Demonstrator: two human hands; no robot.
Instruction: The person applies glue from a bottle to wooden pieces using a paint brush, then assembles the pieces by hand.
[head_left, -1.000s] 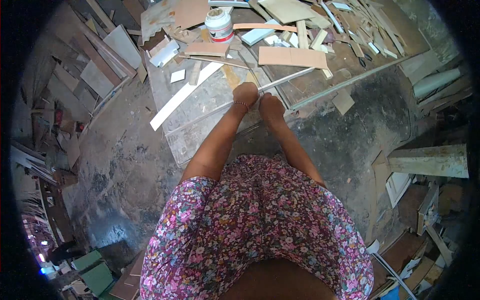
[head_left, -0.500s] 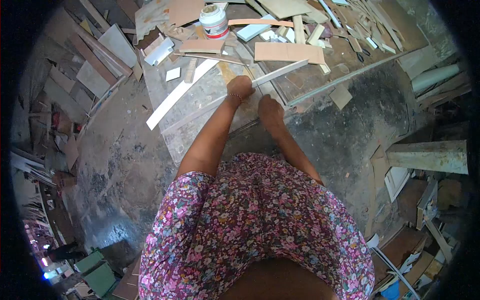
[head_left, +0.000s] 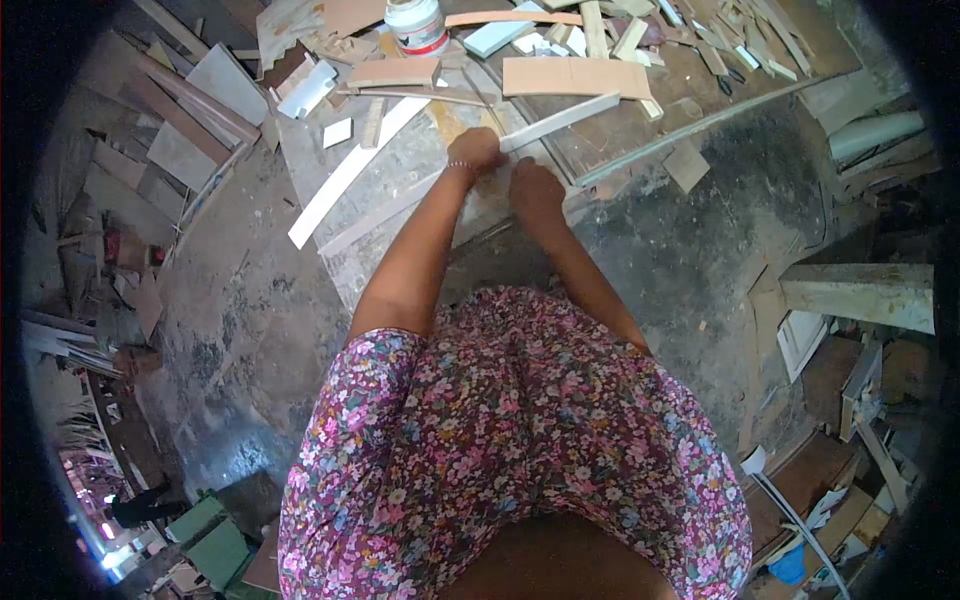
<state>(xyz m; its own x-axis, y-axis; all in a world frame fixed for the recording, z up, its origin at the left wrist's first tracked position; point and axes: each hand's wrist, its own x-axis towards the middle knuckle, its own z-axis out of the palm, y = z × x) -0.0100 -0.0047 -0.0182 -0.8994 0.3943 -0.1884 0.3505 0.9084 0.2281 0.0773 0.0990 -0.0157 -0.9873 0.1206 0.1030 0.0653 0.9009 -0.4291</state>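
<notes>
A long, narrow pale wood strip (head_left: 565, 122) lies diagonally over the worktable (head_left: 400, 185). My left hand (head_left: 475, 150), with a beaded bracelet at the wrist, is closed around the middle of the strip. Just to its right and nearer to me, my right hand (head_left: 537, 193) makes a fist beside the strip. What the right fist holds, if anything, is hidden by the fingers. A wider white strip (head_left: 360, 170) rests on the table to the left of my hands.
A white tub (head_left: 416, 28) stands at the back among wood offcuts. Behind the strip lies a tan board (head_left: 575, 78). Dark-handled pliers or scissors (head_left: 725, 85) sit at the right. Leftover boards (head_left: 190, 150) lean at the left, and a pale beam (head_left: 860, 295) juts in from the right.
The whole view has shifted, so the table appears slightly higher. My left hand keeps its grip on the strip. My right fist has moved slightly forward, closer to the strip.
</notes>
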